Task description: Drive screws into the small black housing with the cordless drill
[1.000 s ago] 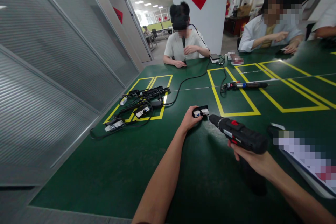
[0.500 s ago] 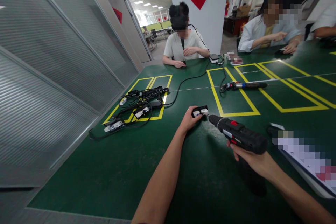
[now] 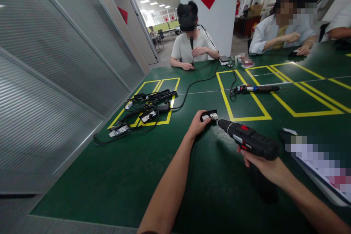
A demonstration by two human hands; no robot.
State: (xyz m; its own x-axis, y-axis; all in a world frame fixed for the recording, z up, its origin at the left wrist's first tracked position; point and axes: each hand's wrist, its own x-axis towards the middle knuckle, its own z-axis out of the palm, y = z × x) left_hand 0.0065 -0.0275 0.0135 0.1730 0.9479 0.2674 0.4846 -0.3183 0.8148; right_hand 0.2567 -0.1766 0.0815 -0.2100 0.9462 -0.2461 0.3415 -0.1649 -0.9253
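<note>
My left hand (image 3: 199,122) is closed on a small black casing with white parts inside (image 3: 210,116), held down on the green tabletop (image 3: 153,161). Wrapped around the handle of a black cordless drill (image 3: 248,139) with red accents is my right hand (image 3: 260,164). The drill lies nearly level, its chuck pointing left. Its tip reaches the right side of the black casing, beside my left fingers. Whether the bit touches the casing I cannot tell.
Black adapters and cables (image 3: 149,108) lie tangled on the left inside yellow tape outlines. A pen-shaped tool (image 3: 257,89) rests at right, beyond a blurred tray-like object (image 3: 315,164). Two people wearing headsets sit across the table, a third partly visible at right.
Almost nothing differs. Both hands, the drill and the black casing keep their places; the camera view has shifted very slightly.
</note>
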